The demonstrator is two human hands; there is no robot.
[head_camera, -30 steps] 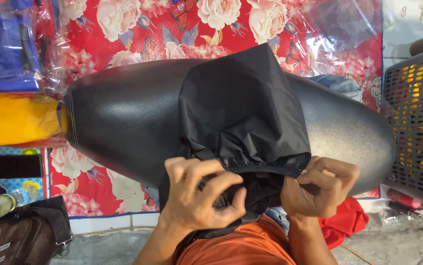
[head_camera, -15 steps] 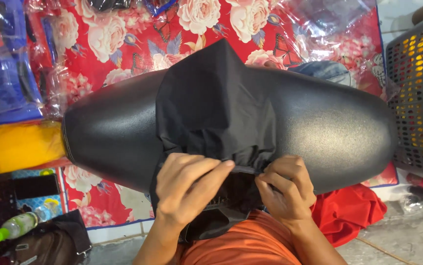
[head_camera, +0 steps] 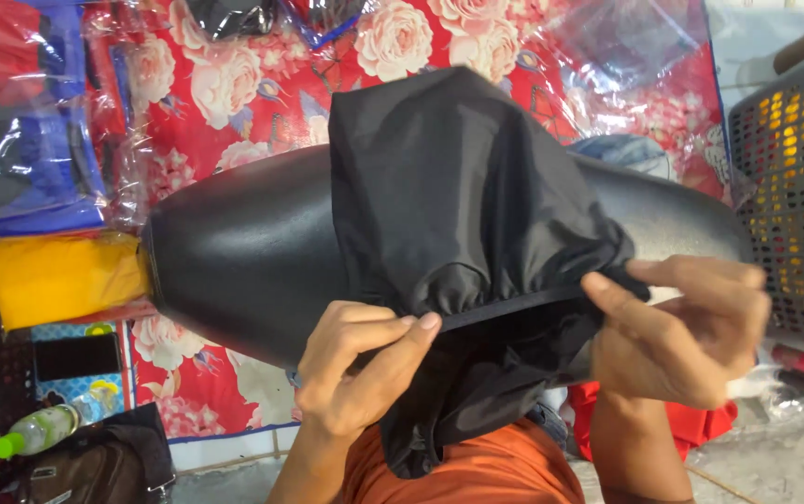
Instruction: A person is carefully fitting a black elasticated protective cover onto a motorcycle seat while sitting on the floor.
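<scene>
Floral mat behind; both hands (head_camera: pixel 365 364) (head_camera: pixel 687 331) closed, pinching black cover's (head_camera: pixel 458 205) elastic hem over seat (head_camera: pixel 243 252).

The black fabric cover (head_camera: pixel 458 205) conceals the middle of the black seat (head_camera: pixel 243 252). The grey basket (head_camera: pixel 794 187) and brown bag (head_camera: pixel 94 471) are cut off at frame edges.

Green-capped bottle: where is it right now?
In the head view, the green-capped bottle lies at the lower left edge, on the brown bag, below the yellow bundle and well left of the left hand.
</scene>
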